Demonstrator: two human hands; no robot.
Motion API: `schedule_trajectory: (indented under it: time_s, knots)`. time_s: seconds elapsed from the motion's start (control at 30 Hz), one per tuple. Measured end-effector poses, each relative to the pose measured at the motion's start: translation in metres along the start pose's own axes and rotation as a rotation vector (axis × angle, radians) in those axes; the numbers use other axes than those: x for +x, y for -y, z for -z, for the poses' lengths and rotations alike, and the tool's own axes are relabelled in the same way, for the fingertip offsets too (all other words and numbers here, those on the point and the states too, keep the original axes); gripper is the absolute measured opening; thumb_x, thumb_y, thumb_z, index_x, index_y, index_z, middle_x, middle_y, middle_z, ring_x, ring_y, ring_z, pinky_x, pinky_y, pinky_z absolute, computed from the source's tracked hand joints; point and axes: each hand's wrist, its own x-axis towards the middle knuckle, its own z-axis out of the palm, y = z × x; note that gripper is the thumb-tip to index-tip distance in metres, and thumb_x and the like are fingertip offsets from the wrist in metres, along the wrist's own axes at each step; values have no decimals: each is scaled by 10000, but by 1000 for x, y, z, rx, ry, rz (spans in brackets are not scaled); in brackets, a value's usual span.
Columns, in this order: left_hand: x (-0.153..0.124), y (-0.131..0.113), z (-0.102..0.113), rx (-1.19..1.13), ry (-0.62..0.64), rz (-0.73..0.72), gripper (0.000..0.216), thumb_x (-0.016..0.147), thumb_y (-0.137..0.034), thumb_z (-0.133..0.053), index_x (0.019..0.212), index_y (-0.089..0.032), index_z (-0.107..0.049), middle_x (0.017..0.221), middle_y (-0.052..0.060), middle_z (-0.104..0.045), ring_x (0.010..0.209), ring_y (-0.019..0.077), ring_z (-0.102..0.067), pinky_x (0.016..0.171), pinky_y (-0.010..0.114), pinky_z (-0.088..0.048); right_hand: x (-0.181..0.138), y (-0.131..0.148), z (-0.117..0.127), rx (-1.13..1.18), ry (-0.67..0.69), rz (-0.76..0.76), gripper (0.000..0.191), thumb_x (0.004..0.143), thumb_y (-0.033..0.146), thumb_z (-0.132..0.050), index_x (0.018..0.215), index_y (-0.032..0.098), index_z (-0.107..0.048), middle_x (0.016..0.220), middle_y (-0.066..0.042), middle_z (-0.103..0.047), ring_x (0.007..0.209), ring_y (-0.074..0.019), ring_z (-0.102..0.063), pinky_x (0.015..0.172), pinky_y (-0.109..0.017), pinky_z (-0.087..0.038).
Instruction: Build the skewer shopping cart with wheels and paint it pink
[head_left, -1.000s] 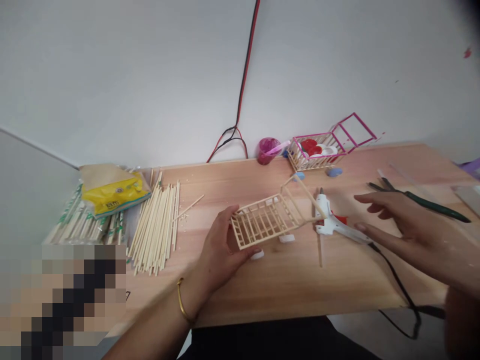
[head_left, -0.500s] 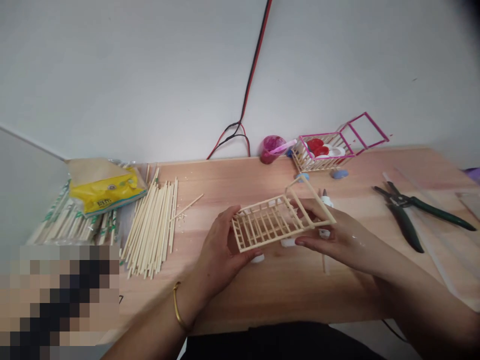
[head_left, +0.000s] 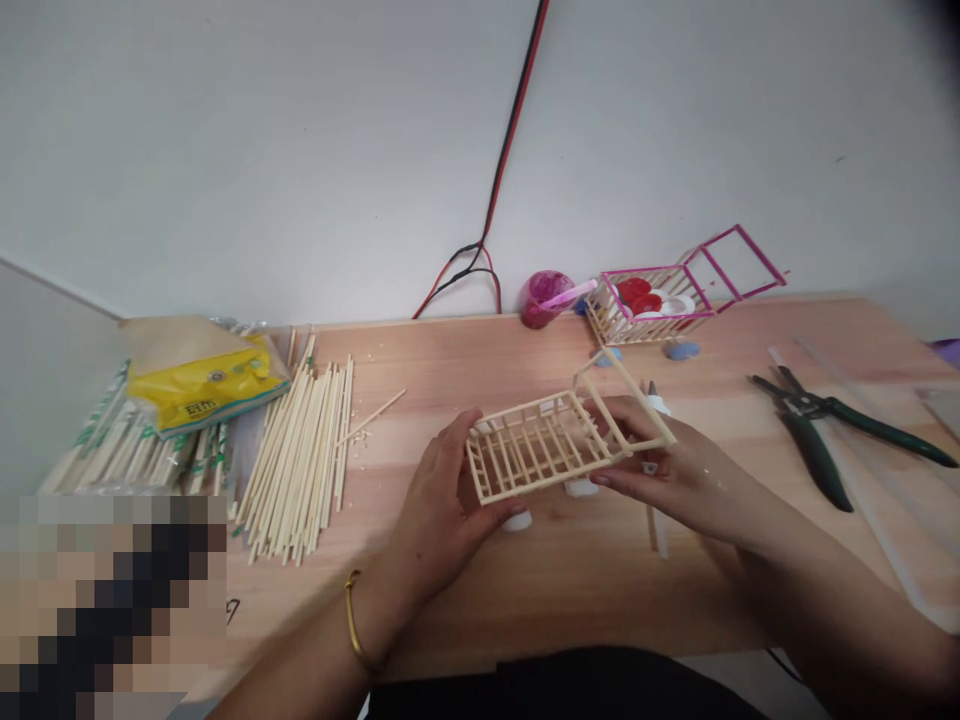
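A small cart-shaped frame (head_left: 547, 445) of pale wooden sticks, with white round wheels under it, is held just above the wooden table (head_left: 465, 590). My left hand (head_left: 442, 505) grips its left end, thumb on top. Its right end, below the slanted handle, is held by my right hand (head_left: 667, 470). A white glue gun (head_left: 654, 408) lies mostly hidden behind my right hand.
Loose wooden sticks (head_left: 300, 450) and bagged stick packets (head_left: 150, 440) with a yellow pack lie at the left. A pink-edged stick cart (head_left: 675, 295) with red and white caps and a pink cup (head_left: 544, 298) stand by the wall. Green-handled pliers (head_left: 832, 425) lie at the right.
My right hand has moved left from above the glue gun and taken hold of the frame's right end. My left hand has kept its grip.
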Motion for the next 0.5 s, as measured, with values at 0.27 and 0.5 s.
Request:
schedule_trajectory:
  time_s: [0.27,0.5]
  knots:
    - [-2,2,-1,135,10,-39,917,765,-433,-743,1491,-308,-198,1488,126,-419,1369,311,-414,1111,516,-364,1,-2,0,-38,13,-16,494,849,473,-635,1289,269,-538,1224,-97,-645,1148,-297,-611,895,-411,-545]
    - [-1,2,-3,155,7,-69,954,751,-434,-757,1495,-284,-178,1485,151,-402,1371,325,-404,1104,529,-379,-3,-9,-3,13,32,-44,626,834,465,-661,1401,308,-448,1363,-80,-576,1184,-300,-595,953,-435,-532]
